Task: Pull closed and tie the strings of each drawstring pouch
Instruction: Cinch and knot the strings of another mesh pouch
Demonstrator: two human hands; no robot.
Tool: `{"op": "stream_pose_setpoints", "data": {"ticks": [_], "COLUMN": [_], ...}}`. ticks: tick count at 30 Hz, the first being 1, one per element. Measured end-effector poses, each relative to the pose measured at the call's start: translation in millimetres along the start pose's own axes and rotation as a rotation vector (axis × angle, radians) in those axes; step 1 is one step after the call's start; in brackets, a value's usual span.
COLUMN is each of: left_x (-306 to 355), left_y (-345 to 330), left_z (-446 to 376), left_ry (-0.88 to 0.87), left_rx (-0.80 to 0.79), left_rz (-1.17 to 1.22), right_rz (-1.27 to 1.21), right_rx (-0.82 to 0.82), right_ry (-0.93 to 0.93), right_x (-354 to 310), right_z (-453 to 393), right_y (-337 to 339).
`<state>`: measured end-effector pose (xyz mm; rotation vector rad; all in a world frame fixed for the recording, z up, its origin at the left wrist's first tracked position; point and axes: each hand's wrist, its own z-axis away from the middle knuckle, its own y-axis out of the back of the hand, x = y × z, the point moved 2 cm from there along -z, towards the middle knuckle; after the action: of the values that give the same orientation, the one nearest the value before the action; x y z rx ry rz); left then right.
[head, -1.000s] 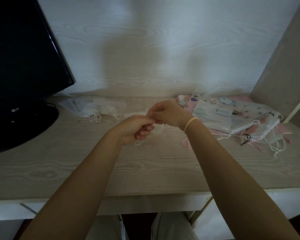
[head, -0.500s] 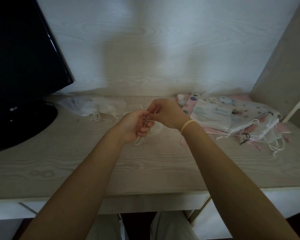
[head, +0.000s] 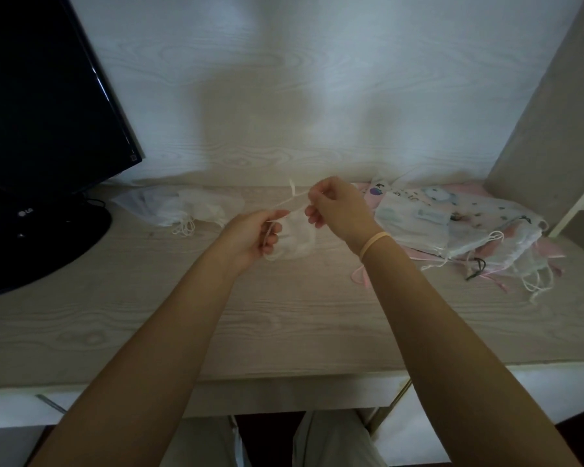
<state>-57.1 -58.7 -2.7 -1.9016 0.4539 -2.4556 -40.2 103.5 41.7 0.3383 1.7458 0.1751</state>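
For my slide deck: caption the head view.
Both hands, left and right, pull the strings of a white pouch above the desk.

"LG" logo on black monitor stand [head: 25, 213]; no other readable text.

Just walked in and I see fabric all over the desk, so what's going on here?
A person is tying the drawstring of a small white pouch held above the desk. The left hand grips the pouch and string, and the right hand pinches the string. More pouches lie in a printed pile at right and a white heap at left.
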Motion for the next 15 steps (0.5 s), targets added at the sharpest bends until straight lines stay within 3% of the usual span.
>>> {"op": "stream_pose_setpoints", "data": {"ticks": [3, 6, 10, 15], "left_x": [5.4, 7.2, 2.4, -10.1], "left_y": [5.8, 2.3, -2.5, -3.8], "left_z": [-1.7, -1.1, 1.5, 10.1], "left_ry": [-0.038, -0.042, -0.001, 0.076], "left_rx": [0.068, 0.077, 0.049, -0.145], "left_rz": [0.033, 0.018, -0.070, -0.207], "right_rz": [-0.206, -0.215, -0.141, -0.171], "right_rx": [-0.209, -0.329, -0.219, -0.140], "right_ry": [-0.115, -0.209, -0.163, -0.107], "right_x": [-5.0, -0.8, 3.0, -2.2], "right_z": [8.8, 15.1, 9.6, -2.0], "right_y": [-2.9, -7.0, -6.2, -11.6]}}
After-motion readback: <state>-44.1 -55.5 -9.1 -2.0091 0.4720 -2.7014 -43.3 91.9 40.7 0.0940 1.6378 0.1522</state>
